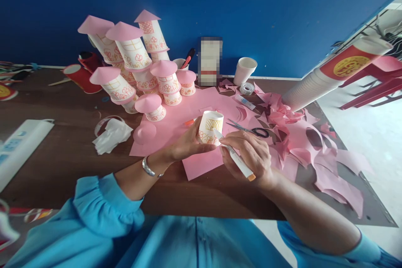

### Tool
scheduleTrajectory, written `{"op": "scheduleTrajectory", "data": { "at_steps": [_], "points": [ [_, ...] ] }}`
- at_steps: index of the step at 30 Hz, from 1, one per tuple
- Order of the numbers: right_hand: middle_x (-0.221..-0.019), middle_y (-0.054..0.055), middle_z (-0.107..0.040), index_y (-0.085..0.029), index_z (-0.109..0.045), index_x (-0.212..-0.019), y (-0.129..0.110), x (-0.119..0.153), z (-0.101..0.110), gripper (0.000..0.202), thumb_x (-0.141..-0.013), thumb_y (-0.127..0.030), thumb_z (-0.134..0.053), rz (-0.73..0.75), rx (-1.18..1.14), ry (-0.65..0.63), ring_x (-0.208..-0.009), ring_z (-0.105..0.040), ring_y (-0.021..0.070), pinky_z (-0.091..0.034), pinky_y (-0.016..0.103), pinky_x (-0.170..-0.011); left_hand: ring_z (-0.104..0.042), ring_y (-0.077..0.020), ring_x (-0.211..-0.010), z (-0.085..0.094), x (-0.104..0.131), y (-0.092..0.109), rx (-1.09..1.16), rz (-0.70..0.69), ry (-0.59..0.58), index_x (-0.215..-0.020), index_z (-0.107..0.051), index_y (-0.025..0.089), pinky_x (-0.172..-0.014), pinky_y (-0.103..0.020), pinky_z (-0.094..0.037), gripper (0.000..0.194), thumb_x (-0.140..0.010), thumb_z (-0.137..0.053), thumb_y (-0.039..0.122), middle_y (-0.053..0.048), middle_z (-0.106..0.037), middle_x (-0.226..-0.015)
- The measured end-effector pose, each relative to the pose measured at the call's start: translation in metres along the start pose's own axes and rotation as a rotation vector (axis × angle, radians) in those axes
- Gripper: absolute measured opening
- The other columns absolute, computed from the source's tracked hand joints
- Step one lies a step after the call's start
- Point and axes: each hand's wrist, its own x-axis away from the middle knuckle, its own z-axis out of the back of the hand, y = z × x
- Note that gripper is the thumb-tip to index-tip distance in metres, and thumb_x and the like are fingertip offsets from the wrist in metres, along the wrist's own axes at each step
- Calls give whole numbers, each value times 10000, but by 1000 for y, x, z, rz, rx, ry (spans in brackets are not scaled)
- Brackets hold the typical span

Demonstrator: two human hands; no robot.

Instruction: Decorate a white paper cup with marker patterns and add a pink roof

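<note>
My left hand [188, 141] grips a white paper cup [204, 129] from its left side. Yellow grid lines and orange flowers are drawn on the cup's wall. In my right hand [251, 155] is a white marker pen [239, 163] with an orange end, its tip at the drawn face of the cup. Just beyond my right hand lie scissors [251, 128] with dark handles. Beneath the cup spreads pink paper [201, 167]. An orange marker [189, 122] lies partly hidden behind my left hand.
Decorated cup towers [136, 54] with pink cone roofs stand at the back left. Pink paper scraps [301, 138] cover the right side. Tall stacked cups [333, 71] lean there. Tape [247, 88], a small cup stack [245, 70] and crumpled tissue [112, 135] lie around.
</note>
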Motion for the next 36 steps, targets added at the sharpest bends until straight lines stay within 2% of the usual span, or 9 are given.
{"op": "scheduleTrajectory", "data": {
  "at_steps": [5, 10, 15, 20, 25, 32, 36],
  "points": [
    [-854, 27, -793, -194, -625, -1110, -1, 0, 1, 240, -938, -28, -639, 16, -13, -12, -711, -771, 179, -629, 310, -658, -448, -433, -1554, 1, 0, 1, -4, -10, -3, -1630, -418, 271, -1224, -586, -450, 984, -823, -872, 600, -168, -433, -1724],
    [-833, 24, -785, -199, -624, -1099, -1, 0, 2, 227, -938, -39, -630, 21, -3, -24, -691, -753, 172, -615, 298, -632, -459, -441, -1541, 1, 0, 1, -27, -5, 4, -1623, -414, 269, -1185, -573, -486, 975, -825, -875, 588, -168, -485, -1682],
    [-825, 33, -780, -191, -624, -1074, -2, 0, 3, 216, -926, -34, -632, 18, -12, -33, -685, -752, 175, -618, 300, -628, -451, -441, -1542, 0, 0, 2, -41, -14, 18, -1591, -439, 245, -1208, -589, -460, 941, -824, -876, 570, -177, -494, -1664],
    [-839, 45, -779, -176, -636, -1099, -1, 0, 6, 214, -929, -47, -637, 28, -10, -13, -704, -760, 183, -631, 303, -639, -505, -424, -1483, 0, 1, 3, -21, -19, 10, -1600, -424, 245, -1162, -580, -503, 926, -841, -858, 549, -176, -504, -1646],
    [-869, 52, -782, -171, -638, -1122, 2, 1, 8, 205, -951, -59, -648, 19, 64, 20, -726, -766, 184, -631, 305, -650, -598, -372, -1361, 0, 1, 1, -44, -38, -15, -1586, -407, 210, -1059, -513, -577, 861, -886, -829, 481, -179, -603, -1507],
    [-868, 43, -781, -186, -633, -1135, 4, 1, 6, 197, -977, -68, -640, 7, 74, 18, -735, -767, 178, -643, 303, -656, -604, -373, -1369, -2, 0, 1, -91, -48, 5, -1560, -433, 198, -1027, -495, -607, 815, -887, -834, 426, -174, -643, -1444],
    [-867, 45, -783, -189, -629, -1127, 4, 1, 5, 194, -978, -65, -639, 5, 68, 5, -745, -775, 183, -652, 309, -665, -586, -383, -1413, -2, 0, 3, -92, -49, 4, -1574, -421, 210, -1068, -522, -596, 836, -880, -832, 431, -153, -649, -1431]
  ]
}}
